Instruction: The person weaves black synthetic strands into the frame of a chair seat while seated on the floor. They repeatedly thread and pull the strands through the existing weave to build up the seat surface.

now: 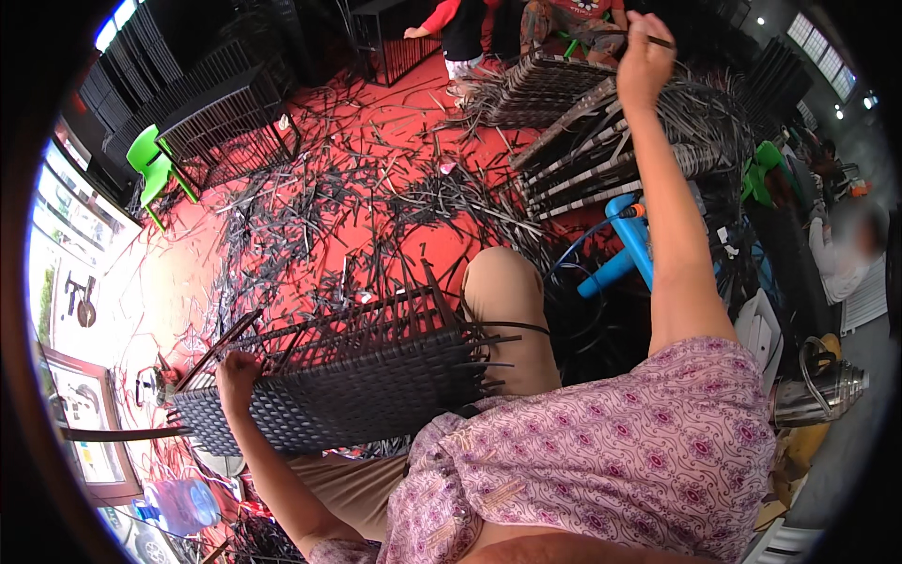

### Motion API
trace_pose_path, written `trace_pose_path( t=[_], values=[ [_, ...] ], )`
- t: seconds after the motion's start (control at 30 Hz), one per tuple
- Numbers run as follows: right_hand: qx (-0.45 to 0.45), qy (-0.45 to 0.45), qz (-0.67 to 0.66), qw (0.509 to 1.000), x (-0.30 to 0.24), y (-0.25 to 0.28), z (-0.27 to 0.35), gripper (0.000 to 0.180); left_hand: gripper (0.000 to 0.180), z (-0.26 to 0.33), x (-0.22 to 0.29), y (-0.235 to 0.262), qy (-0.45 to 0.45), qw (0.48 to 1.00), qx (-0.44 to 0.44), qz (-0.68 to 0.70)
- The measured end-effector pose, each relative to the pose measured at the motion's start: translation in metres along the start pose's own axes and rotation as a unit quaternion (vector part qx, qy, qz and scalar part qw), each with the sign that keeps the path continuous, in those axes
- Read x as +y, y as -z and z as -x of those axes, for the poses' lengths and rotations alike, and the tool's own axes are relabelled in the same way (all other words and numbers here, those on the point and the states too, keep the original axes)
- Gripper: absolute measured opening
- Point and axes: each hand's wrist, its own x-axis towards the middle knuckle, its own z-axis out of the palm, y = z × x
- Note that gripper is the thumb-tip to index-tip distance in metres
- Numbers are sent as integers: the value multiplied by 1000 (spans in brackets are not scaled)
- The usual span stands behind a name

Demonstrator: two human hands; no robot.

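Note:
A dark woven wicker panel on a metal frame (348, 381) rests across my lap, loose strand ends sticking out on its right side. My left hand (235, 373) grips the panel's left edge, fingers curled over the weave. My right hand (645, 58) is raised far up and out, closed on a thin dark wicker strand (658, 40) pulled taut. My knee (503, 282) shows behind the panel.
Cut dark strips (357, 207) litter the red floor. A stack of woven panels (601, 150) and a blue air tool (629, 240) lie to the right. Black frames (221, 122) and a green chair (155, 164) stand at left. Other people (460, 28) work at the back. A metal kettle (817, 390) sits right.

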Motion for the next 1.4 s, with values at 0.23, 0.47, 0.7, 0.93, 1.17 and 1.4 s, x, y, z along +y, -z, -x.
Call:
trace_pose_path(
  t=[0.23,0.47,0.7,0.93,1.17,1.4],
  values=[
    [139,248,-62,957,-128,122,-37,31,8,4,-47,-3,17,995,-23,97],
    [123,342,-187,913,-196,235,-27,35,4,1,-18,-3,-59,997,-4,54],
    [43,234,-165,957,-256,192,-3,30,9,7,-13,-2,-30,983,-27,177],
    [-366,10,-312,877,-317,101,102,28,9,-1,-32,5,-14,979,-82,184],
    [-675,-323,-395,533,-383,2,224,22,10,8,-29,10,-10,990,-96,105],
    [-739,-334,-420,408,-425,-70,349,23,13,7,-18,25,7,975,-101,198]
  ],
)
